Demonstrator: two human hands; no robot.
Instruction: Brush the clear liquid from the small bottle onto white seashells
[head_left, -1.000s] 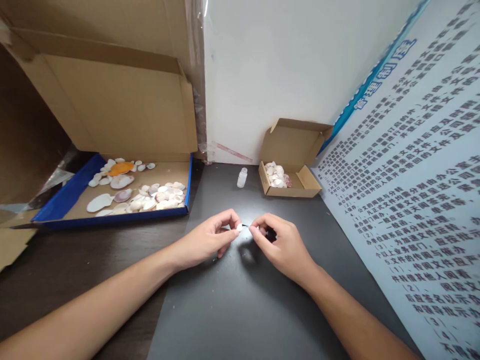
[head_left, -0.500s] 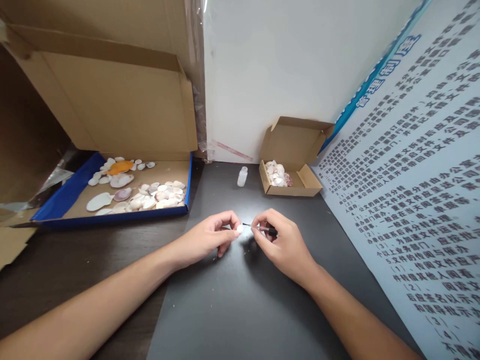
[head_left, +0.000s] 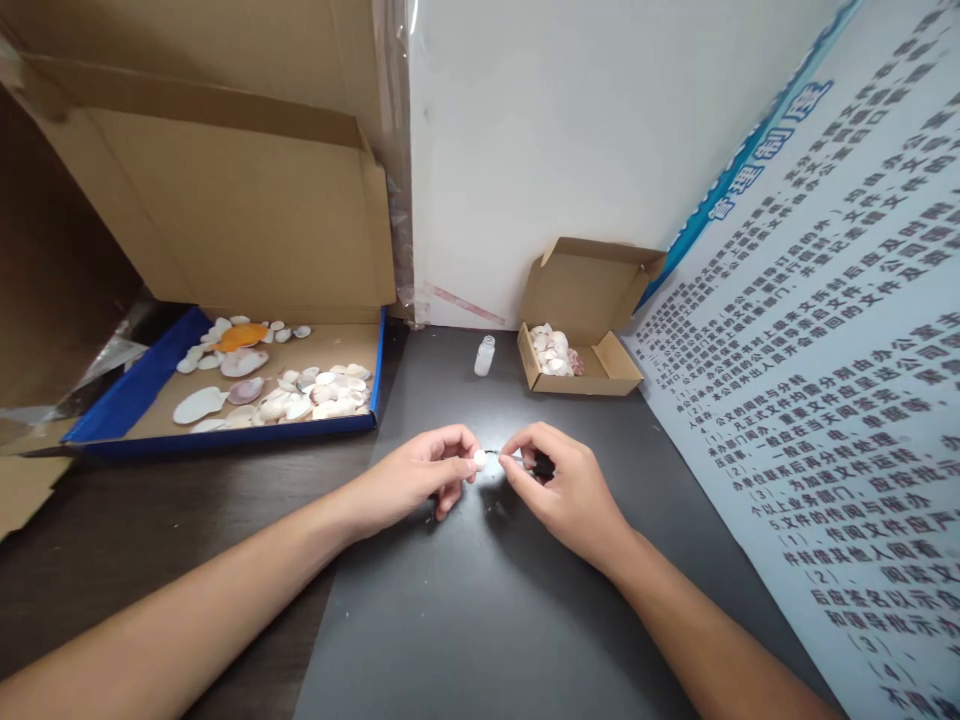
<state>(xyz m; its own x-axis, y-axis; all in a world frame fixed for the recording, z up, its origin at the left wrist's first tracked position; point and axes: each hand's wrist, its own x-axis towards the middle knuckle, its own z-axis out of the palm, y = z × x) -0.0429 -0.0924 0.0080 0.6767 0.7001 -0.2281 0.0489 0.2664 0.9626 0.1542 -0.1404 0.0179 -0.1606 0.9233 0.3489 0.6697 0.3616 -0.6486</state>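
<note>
Between thumb and fingertips, my left hand (head_left: 439,468) pinches a small white shell (head_left: 480,459) above the dark mat. My right hand (head_left: 559,475) grips a thin brush (head_left: 517,461) with a black cap end, its tip pointing left and at or very near the shell. Beyond both hands, a small translucent bottle (head_left: 484,356) stands uncapped on the mat.
At the left, an open blue-edged cardboard box (head_left: 300,428) holds many shells and an orange piece (head_left: 241,337). A smaller open box (head_left: 585,384) with shells stands at the back right. A printed board (head_left: 847,380) rises along the right side.
My right hand has moved slightly left, bringing the brush tip closer to the shell. My left hand stays almost in place with the shell.
</note>
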